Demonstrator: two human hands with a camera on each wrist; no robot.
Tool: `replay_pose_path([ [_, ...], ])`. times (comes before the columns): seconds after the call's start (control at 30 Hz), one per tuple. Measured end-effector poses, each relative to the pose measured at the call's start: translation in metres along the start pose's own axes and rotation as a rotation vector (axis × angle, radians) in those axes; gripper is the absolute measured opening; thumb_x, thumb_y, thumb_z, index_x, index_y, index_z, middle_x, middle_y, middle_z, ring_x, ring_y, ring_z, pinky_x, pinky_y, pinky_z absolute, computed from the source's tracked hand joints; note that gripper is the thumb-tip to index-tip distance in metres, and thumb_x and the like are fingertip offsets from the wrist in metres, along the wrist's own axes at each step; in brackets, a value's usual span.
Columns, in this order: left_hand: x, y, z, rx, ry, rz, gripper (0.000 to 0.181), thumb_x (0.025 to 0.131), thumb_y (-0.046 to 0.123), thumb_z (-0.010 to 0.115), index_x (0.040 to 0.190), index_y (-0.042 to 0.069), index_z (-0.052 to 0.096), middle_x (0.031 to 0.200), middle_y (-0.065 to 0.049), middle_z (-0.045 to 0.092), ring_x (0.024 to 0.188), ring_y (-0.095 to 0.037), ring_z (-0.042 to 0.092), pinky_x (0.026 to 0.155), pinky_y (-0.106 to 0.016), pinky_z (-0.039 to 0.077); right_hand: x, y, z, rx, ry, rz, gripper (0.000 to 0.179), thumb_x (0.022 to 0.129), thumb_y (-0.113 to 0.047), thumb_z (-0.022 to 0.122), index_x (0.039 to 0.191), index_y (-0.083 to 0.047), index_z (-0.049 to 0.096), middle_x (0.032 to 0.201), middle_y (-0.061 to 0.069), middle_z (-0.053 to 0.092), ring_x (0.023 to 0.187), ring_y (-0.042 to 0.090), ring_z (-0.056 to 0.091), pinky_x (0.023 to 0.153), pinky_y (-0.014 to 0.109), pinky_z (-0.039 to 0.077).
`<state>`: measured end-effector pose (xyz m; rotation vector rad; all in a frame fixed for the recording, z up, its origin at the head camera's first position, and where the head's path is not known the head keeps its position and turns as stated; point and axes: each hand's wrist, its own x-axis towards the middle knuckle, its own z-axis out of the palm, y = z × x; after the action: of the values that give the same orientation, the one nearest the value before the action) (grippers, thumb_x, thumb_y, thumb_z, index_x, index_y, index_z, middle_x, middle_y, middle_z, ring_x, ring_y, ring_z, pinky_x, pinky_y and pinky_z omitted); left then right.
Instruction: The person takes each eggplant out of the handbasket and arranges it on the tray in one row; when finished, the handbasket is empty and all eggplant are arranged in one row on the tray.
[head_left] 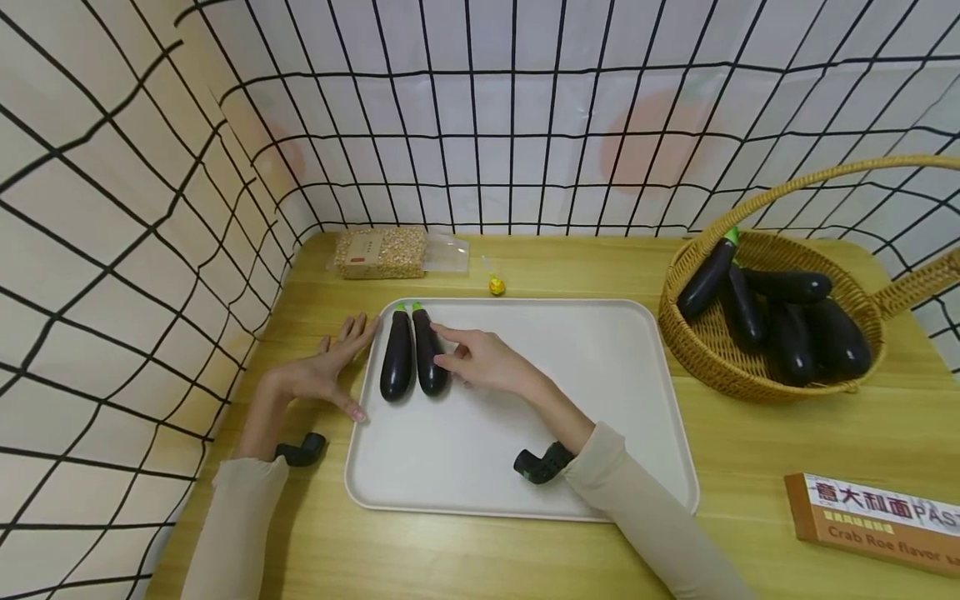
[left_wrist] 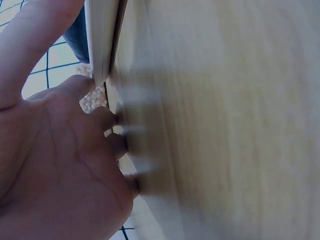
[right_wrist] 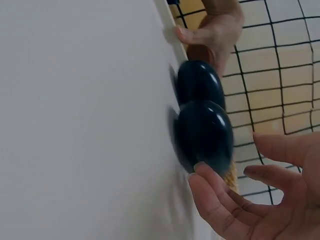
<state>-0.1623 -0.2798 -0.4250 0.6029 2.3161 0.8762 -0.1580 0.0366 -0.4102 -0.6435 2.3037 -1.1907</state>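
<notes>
Two dark eggplants lie side by side, green stems away from me, at the left end of a white tray (head_left: 450,462). My right hand (head_left: 483,362) is beside the right eggplant (head_left: 429,354), fingertips right at its side. In the right wrist view, the thumb stands apart from the fingers and nothing is gripped near that eggplant (right_wrist: 204,137). The left eggplant (head_left: 397,357) is nearer my left hand (head_left: 322,371), which spreads over the tray's left edge, thumb at the rim. Its other fingertips rest on the wooden table in the left wrist view.
A wicker basket (head_left: 693,367) with several eggplants stands at the right, its handle arching high. Behind the tray lie a bag of kernels (head_left: 386,252) and a yellow lollipop (head_left: 497,286). A pasta box (head_left: 877,521) lies front right. Black wire mesh (head_left: 512,137) borders the table.
</notes>
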Motion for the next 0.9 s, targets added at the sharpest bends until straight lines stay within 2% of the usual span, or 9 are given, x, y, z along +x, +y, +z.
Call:
replay_pose_path([
  [0.13, -0.001, 0.0, 0.0, 0.002, 0.001, -0.001, 0.152, 0.065, 0.039, 0.098, 0.166, 0.013, -0.012, 0.165, -0.024, -0.033, 0.151, -0.043, -0.038, 0.116, -0.075, -0.024, -0.019, 0.004, -0.023, -0.012, -0.019, -0.007, 0.06, 0.106, -0.031, 0.058, 0.161, -0.019, 0.038, 0.104, 0.018, 0.073, 0.08, 0.027, 0.07, 0.061, 0.026, 0.052],
  [0.23, -0.001, -0.001, 0.0, 0.0, 0.003, 0.002, 0.152, 0.065, 0.038, 0.098, 0.166, 0.013, -0.012, 0.165, -0.024, -0.034, 0.151, -0.043, -0.038, 0.115, -0.074, -0.024, -0.04, 0.008, -0.046, -0.032, -0.017, -0.016, 0.059, 0.106, -0.035, 0.058, 0.161, -0.02, 0.04, 0.115, 0.016, 0.073, 0.093, 0.03, 0.071, 0.069, 0.029, 0.055],
  [0.4, -0.001, 0.0, 0.0, -0.001, 0.003, 0.009, 0.152, 0.065, 0.038, 0.098, 0.166, 0.012, -0.012, 0.165, -0.025, -0.033, 0.151, -0.044, -0.038, 0.115, -0.075, -0.024, -0.086, 0.015, -0.085, -0.1, 0.046, -0.007, 0.058, 0.107, -0.038, 0.057, 0.16, -0.021, 0.042, 0.126, 0.009, 0.071, 0.113, 0.024, 0.066, 0.086, 0.035, 0.055],
  [0.53, -0.001, 0.0, 0.0, 0.005, 0.002, 0.009, 0.152, 0.065, 0.038, 0.098, 0.166, 0.012, -0.012, 0.165, -0.025, -0.033, 0.151, -0.044, -0.038, 0.115, -0.075, -0.024, -0.124, 0.021, -0.114, -0.135, 0.1, 0.02, 0.057, 0.107, -0.038, 0.056, 0.159, -0.02, 0.043, 0.135, 0.01, 0.067, 0.124, 0.026, 0.062, 0.101, 0.049, 0.053],
  [0.6, -0.001, 0.0, 0.0, 0.008, 0.002, 0.009, 0.152, 0.065, 0.039, 0.098, 0.166, 0.012, -0.012, 0.165, -0.025, -0.033, 0.151, -0.044, -0.038, 0.115, -0.075, -0.024, -0.142, 0.023, -0.127, -0.139, 0.128, 0.048, 0.056, 0.107, -0.038, 0.056, 0.159, -0.021, 0.044, 0.139, 0.011, 0.065, 0.127, 0.027, 0.06, 0.104, 0.051, 0.051],
  [0.67, -0.001, -0.001, 0.001, 0.009, 0.003, 0.013, 0.152, 0.065, 0.039, 0.098, 0.166, 0.013, -0.012, 0.165, -0.026, -0.032, 0.151, -0.045, -0.038, 0.115, -0.075, -0.024, -0.158, 0.028, -0.14, -0.151, 0.157, 0.082, 0.055, 0.107, -0.038, 0.056, 0.159, -0.022, 0.044, 0.141, 0.012, 0.063, 0.128, 0.028, 0.059, 0.103, 0.043, 0.053],
  [0.77, -0.001, -0.002, 0.001, 0.005, 0.002, 0.022, 0.151, 0.065, 0.038, 0.098, 0.166, 0.013, -0.012, 0.165, -0.026, -0.033, 0.151, -0.045, -0.038, 0.115, -0.075, -0.024, -0.179, 0.039, -0.157, -0.167, 0.211, 0.118, 0.054, 0.108, -0.037, 0.055, 0.158, -0.02, 0.044, 0.144, 0.013, 0.062, 0.128, 0.026, 0.059, 0.096, 0.019, 0.051],
  [0.83, -0.001, -0.002, 0.001, -0.001, 0.002, 0.027, 0.151, 0.066, 0.038, 0.098, 0.166, 0.013, -0.012, 0.165, -0.026, -0.033, 0.151, -0.045, -0.038, 0.115, -0.075, -0.025, -0.19, 0.048, -0.167, -0.185, 0.257, 0.144, 0.053, 0.108, -0.036, 0.054, 0.158, -0.02, 0.045, 0.144, 0.013, 0.062, 0.124, 0.015, 0.062, 0.088, 0.008, 0.049],
  [0.9, -0.001, -0.002, 0.001, -0.003, 0.002, 0.029, 0.151, 0.066, 0.038, 0.098, 0.166, 0.012, -0.012, 0.165, -0.026, -0.033, 0.151, -0.046, -0.038, 0.114, -0.075, -0.025, -0.2, 0.059, -0.176, -0.185, 0.294, 0.16, 0.052, 0.109, -0.034, 0.053, 0.158, -0.018, 0.045, 0.145, 0.016, 0.062, 0.117, 0.003, 0.064, 0.085, 0.004, 0.047],
])
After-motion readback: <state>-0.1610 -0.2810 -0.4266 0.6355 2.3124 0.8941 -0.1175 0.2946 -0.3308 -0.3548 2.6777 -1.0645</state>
